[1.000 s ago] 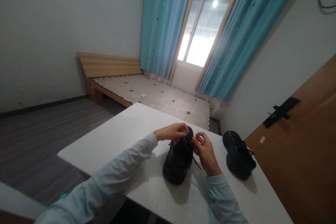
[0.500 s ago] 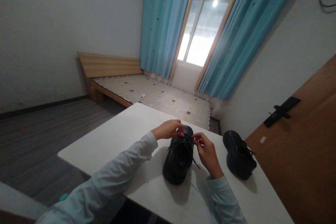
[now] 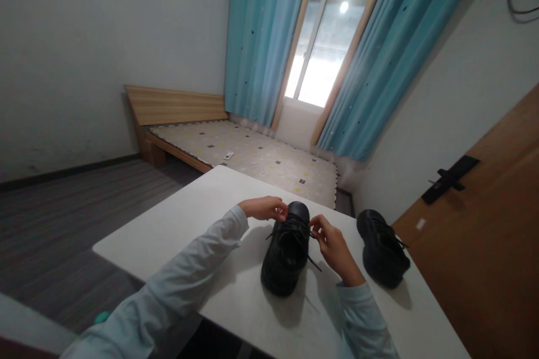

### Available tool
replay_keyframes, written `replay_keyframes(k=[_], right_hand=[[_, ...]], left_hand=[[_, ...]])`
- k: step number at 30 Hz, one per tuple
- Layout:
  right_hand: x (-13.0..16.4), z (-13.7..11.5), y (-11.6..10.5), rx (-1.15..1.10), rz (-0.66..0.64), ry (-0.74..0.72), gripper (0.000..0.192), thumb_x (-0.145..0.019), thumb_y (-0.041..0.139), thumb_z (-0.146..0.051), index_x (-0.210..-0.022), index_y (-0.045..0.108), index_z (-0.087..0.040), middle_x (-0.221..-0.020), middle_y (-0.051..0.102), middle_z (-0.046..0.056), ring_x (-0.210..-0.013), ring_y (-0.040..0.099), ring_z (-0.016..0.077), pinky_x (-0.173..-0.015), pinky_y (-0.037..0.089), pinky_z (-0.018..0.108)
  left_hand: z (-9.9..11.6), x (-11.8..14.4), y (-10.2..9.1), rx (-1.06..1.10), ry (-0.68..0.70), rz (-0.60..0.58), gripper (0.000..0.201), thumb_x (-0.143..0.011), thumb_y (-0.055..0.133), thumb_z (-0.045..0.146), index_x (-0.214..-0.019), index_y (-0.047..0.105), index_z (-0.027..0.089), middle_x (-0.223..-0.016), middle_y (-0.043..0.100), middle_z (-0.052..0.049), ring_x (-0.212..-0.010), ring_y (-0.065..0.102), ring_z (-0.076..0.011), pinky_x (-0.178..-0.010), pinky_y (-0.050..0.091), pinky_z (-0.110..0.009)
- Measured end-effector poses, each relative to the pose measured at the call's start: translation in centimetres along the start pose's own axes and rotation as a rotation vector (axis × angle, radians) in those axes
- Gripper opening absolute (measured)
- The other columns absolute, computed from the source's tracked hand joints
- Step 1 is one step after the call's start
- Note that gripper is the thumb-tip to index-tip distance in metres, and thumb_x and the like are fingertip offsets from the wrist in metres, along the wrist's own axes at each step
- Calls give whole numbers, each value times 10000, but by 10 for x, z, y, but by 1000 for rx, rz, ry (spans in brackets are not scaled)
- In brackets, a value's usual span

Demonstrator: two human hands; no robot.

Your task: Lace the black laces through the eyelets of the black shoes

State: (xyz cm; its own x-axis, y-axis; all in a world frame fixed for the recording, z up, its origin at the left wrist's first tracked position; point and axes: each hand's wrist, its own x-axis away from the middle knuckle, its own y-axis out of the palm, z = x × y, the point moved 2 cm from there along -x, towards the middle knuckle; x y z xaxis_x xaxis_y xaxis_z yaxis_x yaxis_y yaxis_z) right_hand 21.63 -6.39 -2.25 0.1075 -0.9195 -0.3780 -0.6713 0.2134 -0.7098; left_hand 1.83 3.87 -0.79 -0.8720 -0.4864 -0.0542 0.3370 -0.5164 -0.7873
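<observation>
A black lace-up shoe (image 3: 280, 274) stands on the white table with its toe pointing away from me. Dark shoelaces (image 3: 298, 224) cross its front, and loose ends hang at both sides. My left hand (image 3: 266, 208) is at the left of the toe, its fingertips pinched together against the lace area. On the right side, my right hand (image 3: 333, 245) pinches a piece of lace between thumb and fingers. Both hands keep the lace close to the shoe; how it runs between the left fingers is too small to see clearly.
A second black shoe (image 3: 385, 255) sits near the right edge of the white table (image 3: 181, 230). Beyond the table are a bed (image 3: 269, 151) with a small white object (image 3: 228, 155) on it, blue curtains and a window. A wooden door (image 3: 484, 247) is at the right.
My left hand has moved slightly left, away from the middle of the laces. My right hand has shifted a little to the right and down. The shoes stay in place.
</observation>
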Motion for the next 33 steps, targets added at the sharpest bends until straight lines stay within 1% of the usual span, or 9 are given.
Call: replay_keyframes(k=[3,5,10,17,21,25,30,33], right_hand=[[1,1,-1,-19,-30,16,145,-742,484,-143,-841,520,-242,-711,601,-1,-565,522,157,-555,357,259],[1,2,-1,-31,-45,22,136,-742,491,-146,-833,522,-242,-705,594,-4,-564,517,155,-553,357,258],[1,6,-1,-49,-73,29,119,-742,503,-154,-824,517,-240,-674,569,-16,-559,502,147,-548,356,251],[2,9,0,-28,-94,29,90,-748,498,-161,-811,505,-226,-706,572,-14,-589,512,138,-575,370,248],[2,11,0,-46,-108,40,76,-750,502,-172,-808,508,-221,-698,564,-20,-544,495,124,-557,372,246],[2,13,-1,-80,-107,40,69,-750,508,-174,-802,505,-219,-685,550,-27,-541,496,123,-532,365,240],[3,9,-1,-129,-104,39,71,-750,513,-165,-803,514,-211,-678,544,-35,-524,490,114,-512,360,236],[3,6,-1,-144,-101,40,59,-769,504,-174,-816,509,-209,-675,544,-33,-536,505,117,-513,376,239]], left_hand=[[-8,-1,3,103,-48,-84,130,-806,536,281,-811,593,164,-773,446,4,-652,468,-94,-528,417,-163],[-14,-1,5,158,-82,-121,139,-800,532,295,-818,584,167,-773,438,5,-649,466,-93,-505,429,-157],[-24,-2,8,254,-100,-166,187,-768,572,347,-798,567,162,-766,426,12,-643,457,-83,-508,449,-155],[-35,-4,11,309,-123,-230,255,-751,595,404,-826,564,163,-711,381,29,-627,440,-79,-505,449,-156],[-39,-4,11,306,-138,-227,269,-741,610,415,-825,571,162,-707,378,29,-635,446,-82,-512,449,-157],[-38,-5,11,278,-128,-208,269,-737,613,421,-824,582,168,-699,376,30,-631,450,-85,-518,452,-168],[-34,-5,10,205,-117,-129,253,-736,613,406,-815,606,166,-675,395,31,-599,434,-80,-499,411,-164],[-28,-5,8,141,-85,-71,215,-746,612,364,-810,622,159,-654,414,37,-565,414,-66,-504,372,-161]])
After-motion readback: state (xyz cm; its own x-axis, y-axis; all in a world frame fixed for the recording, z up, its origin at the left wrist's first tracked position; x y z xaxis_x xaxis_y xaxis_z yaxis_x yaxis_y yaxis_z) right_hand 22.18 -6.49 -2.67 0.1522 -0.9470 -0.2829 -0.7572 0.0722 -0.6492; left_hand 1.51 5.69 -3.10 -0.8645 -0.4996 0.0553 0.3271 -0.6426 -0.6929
